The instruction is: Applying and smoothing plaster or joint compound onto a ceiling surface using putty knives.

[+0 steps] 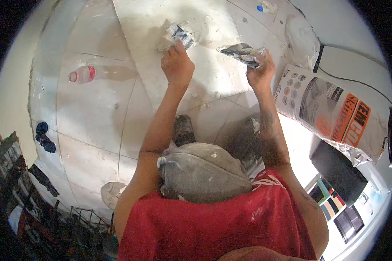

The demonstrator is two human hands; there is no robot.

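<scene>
Presently we list: left hand [177,66], gripping smeared scraper [182,36]; right hand [261,73], gripping paste-coated blade [240,53]; just beyond the left, paste mound [163,45] on board [139,30], partly taken up, we judge, remainder outstanding

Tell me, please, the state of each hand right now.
Left hand: closed, holding a small paste-smeared scraper.
Right hand: closed, holding a wider paste-smeared blade.

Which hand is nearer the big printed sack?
Right. The right hand, holding the wider smeared tool, is just left of the sack; the left hand is clearly farther left, gripping the smaller smeared tool.
</scene>
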